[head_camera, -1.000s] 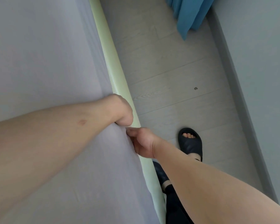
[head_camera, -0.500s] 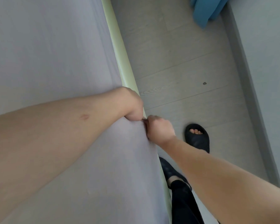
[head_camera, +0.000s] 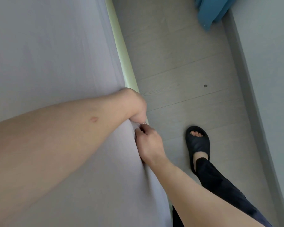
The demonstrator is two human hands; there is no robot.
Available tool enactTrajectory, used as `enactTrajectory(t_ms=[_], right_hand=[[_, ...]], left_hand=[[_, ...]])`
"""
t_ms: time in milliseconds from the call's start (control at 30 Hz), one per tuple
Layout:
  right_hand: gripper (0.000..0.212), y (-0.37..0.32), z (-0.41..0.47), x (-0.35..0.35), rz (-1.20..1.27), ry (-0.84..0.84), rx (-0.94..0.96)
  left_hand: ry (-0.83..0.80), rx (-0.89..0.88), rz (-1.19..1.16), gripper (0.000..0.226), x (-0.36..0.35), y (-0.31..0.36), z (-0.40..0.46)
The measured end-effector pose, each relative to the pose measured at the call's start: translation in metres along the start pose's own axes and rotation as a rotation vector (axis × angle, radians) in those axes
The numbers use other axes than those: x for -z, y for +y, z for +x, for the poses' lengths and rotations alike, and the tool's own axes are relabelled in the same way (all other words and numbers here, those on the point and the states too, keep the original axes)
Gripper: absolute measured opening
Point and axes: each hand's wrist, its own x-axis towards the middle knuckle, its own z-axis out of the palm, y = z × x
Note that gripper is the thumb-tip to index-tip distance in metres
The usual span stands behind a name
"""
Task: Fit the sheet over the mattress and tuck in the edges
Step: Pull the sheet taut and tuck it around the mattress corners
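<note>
We were bent over the long side of the bed, where the pale lilac-grey sheet [head_camera: 52, 59] already lay across the top of the mattress and dropped over its side toward the pale green bed frame [head_camera: 121, 51]. Both hands met at that edge. Our left hand [head_camera: 134, 107] was curled over the rim with its fingers hidden below, so its grip looked closed on a bunch of sheet, though how much cloth it held we could not tell. Our right hand [head_camera: 150, 145] came in from the floor side, fingers and thumb pinched on the hem just beside the left.

We judged the sheet to be light, thin and limp: it puckered into soft folds where we pulled and lay smooth elsewhere. Such cloth would slip out of a loose pinch and spring back from under the mattress, so it was best taken in a gathered handful close to the hem, then pushed down into the gap against the frame with the fingers. The mattress underneath seemed firm enough to need lifting slightly.

We could read no brand, label or writing anywhere: not on the sheet, the frame, the black slipper [head_camera: 197, 145] on the wood-grain floor [head_camera: 179, 63], or the blue cloth [head_camera: 210, 12] at the far wall.
</note>
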Motion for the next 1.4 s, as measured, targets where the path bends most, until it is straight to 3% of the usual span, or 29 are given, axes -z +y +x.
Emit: enactTrajectory(t_ms=[67,200,367,567,733,800,833,900,1000,1100,1233,1400], right_hand=[[0.030,0.004,0.001,-0.007,0.107,-0.107,-0.062],[0.069,0.008,0.017,-0.003,0.490,-0.559,-0.439],[0.065,0.008,0.043,-0.003,0.488,-0.662,-0.512],[0.089,-0.003,0.046,0.007,0.137,-0.797,-0.695],[0.104,-0.023,0.041,0.038,-0.719,-0.715,-0.631],[0.103,-0.015,0.034,0.047,-0.935,-0.673,-0.592],[0.094,-0.006,0.031,0.049,-0.924,-0.672,-0.565],[0.068,0.019,0.028,0.048,-0.770,-0.625,-0.505],[0.021,0.054,0.008,0.048,-0.527,-0.415,-0.376],[0.028,0.082,-0.025,0.042,-0.440,-0.408,-0.412],[0.026,0.110,-0.063,0.043,-0.211,-0.307,-0.343],[0.012,0.128,-0.076,0.044,-0.051,-0.328,-0.371]], left_hand=[[-0.013,0.001,0.018,0.024,0.000,-0.002,-0.003],[-0.032,0.004,0.025,0.022,0.002,-0.003,-0.005],[0.018,-0.008,-0.011,0.011,0.000,0.001,0.009],[0.607,-0.184,-0.159,0.009,0.004,-0.001,0.012],[0.771,-0.117,-0.235,0.015,0.000,0.011,-0.003],[0.743,-0.104,-0.233,0.017,-0.006,0.019,-0.011],[0.714,-0.096,-0.224,0.016,-0.010,0.023,-0.014],[0.641,-0.079,-0.194,0.012,-0.018,0.031,-0.023],[0.511,-0.087,-0.118,0.009,-0.033,0.054,-0.040],[0.292,-0.113,-0.093,0.020,-0.052,0.092,-0.051],[0.029,-0.095,0.022,0.007,-0.077,0.144,-0.045],[0.020,-0.024,0.070,0.039,-0.090,0.171,-0.040]])
